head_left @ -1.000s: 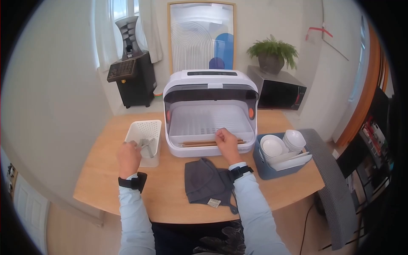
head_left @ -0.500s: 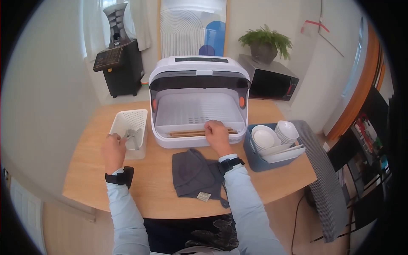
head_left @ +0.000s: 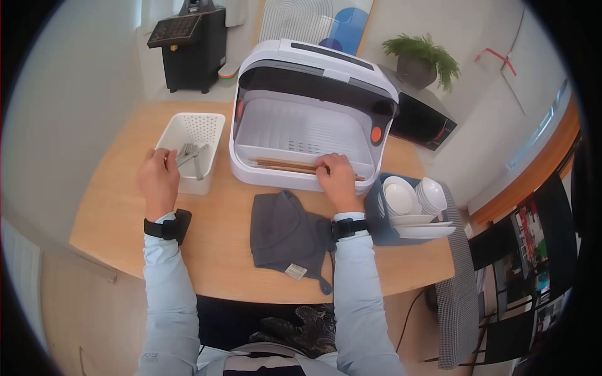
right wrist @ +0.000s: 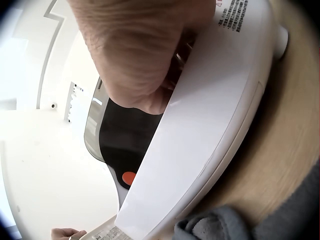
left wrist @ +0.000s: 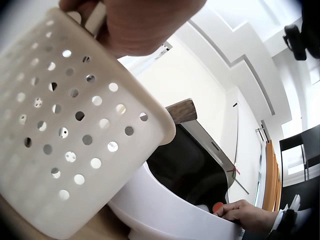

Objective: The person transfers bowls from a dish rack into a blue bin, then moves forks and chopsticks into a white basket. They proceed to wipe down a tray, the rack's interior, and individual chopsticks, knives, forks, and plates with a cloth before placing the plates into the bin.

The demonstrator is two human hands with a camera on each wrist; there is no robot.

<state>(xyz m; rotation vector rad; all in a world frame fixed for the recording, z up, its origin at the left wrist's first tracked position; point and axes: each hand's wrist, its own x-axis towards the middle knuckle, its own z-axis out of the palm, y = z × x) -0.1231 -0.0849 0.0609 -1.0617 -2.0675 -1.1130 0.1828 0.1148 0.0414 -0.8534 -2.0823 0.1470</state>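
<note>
My left hand [head_left: 158, 182] is at the left side of a white perforated basket [head_left: 213, 128]. Its fingers pinch the handle of a fork [head_left: 187, 150], whose tines reach over the basket. A second piece of metal cutlery [head_left: 199, 168] lies inside. My right hand [head_left: 338, 182] reaches over the front rim of a white, open-fronted dish dryer [head_left: 251, 172]. Its curled fingers grip the right part of a bundle of wooden chopsticks [head_left: 285, 165] in the front trough. The right wrist view hides most of the fingertips behind that hand and the rim.
A grey cloth [head_left: 285, 229] with a label lies before the dryer. To the right stands a blue-grey bin [head_left: 379, 219] of white bowls [head_left: 401, 197] and plates [head_left: 423, 230]. Behind the dryer are a microwave [head_left: 420, 119] and a potted plant [head_left: 417, 67].
The head view has tilted down and turned. My left hand has shifted slightly outward at the basket's left side, still with the fork. My right hand stays at the chopsticks.
</note>
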